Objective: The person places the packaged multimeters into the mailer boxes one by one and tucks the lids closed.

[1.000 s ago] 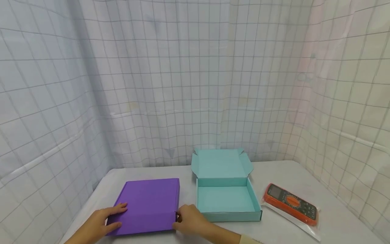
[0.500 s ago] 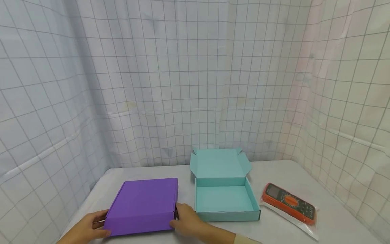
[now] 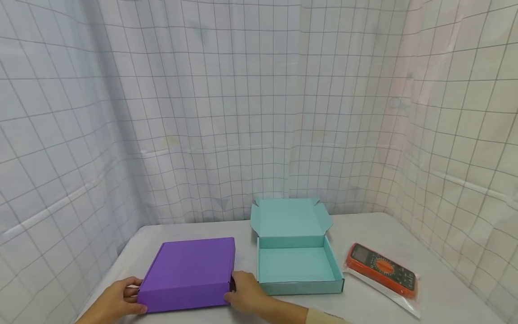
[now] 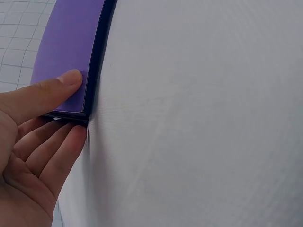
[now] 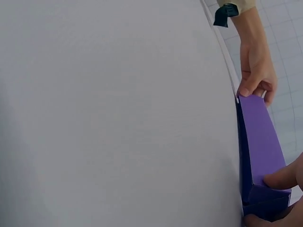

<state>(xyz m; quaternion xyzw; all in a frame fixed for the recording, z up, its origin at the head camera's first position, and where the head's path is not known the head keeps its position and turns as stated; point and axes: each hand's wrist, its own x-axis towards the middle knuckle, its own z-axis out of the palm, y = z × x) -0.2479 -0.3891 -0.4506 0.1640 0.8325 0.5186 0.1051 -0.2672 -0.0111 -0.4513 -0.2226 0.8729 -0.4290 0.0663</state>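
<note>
A purple cardboard box (image 3: pixel 190 265) lies at the left of the table with its lid down. My left hand (image 3: pixel 117 298) holds its front left corner. In the left wrist view the thumb (image 4: pixel 59 92) presses the front face, while the other fingers (image 4: pixel 57 153) curl at the left side. At the front right corner my right hand (image 3: pixel 247 293) grips the box, thumb on the front and fingers along the right side. The right wrist view shows both hands on the narrow front of the box (image 5: pixel 262 137), with dark gaps at its lower edge and near end.
An open teal box (image 3: pixel 299 265) stands right of the purple one, its lid (image 3: pixel 289 217) tipped back. Further right lies an orange multimeter (image 3: pixel 382 267) in a clear plastic bag. Gridded curtains (image 3: pixel 263 112) hang behind and at both sides of the white table (image 3: pixel 364 225).
My left hand has moved from the top of the purple box down to its front left corner. The right hand keeps its place at the right side. The front panel now stands more upright.
</note>
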